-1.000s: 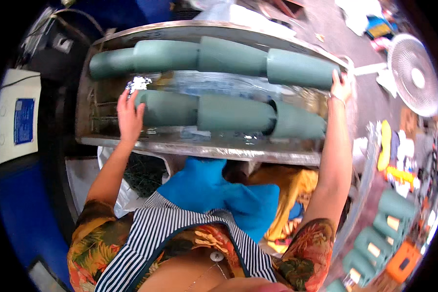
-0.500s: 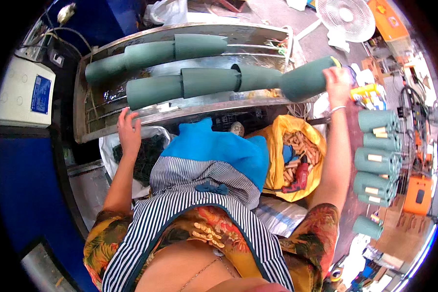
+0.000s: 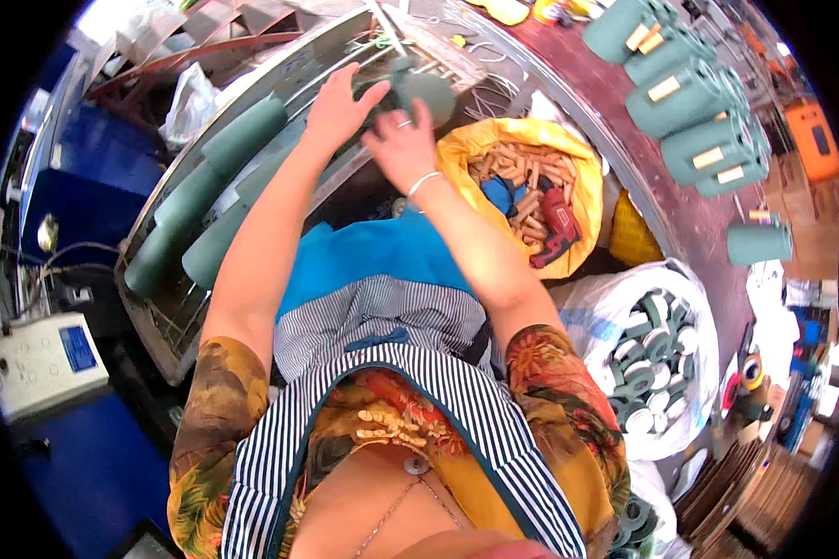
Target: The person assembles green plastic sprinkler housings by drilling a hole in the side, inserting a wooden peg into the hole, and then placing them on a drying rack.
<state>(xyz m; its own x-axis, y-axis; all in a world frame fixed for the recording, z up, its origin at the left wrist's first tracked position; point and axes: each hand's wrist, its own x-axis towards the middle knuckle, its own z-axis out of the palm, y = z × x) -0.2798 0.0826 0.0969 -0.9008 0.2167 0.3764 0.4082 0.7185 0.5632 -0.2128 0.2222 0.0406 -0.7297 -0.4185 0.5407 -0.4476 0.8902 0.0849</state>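
Two rows of dark green rolled sheets, a far row and a near row, lie along rods in a long metal trough ahead of me. My left hand is over the trough near its right end, its thumb apart from its fingers. Close beside it, my right hand, with a ring and a white bracelet, is slightly blurred, its fingers spread. Just beyond my right hand is a blurred green roll end. Whether either hand touches it I cannot tell; neither plainly grips anything.
At my right stands a yellow sack of brown tubes with a red power drill on top. A white sack holds green and white rolls. Several finished green rolls stand on the reddish table. A pale control box is at left.
My view has turned to the right. My right hand has left the roll it held at the row's right end, and my left hand has come from the row's left end to beside it.
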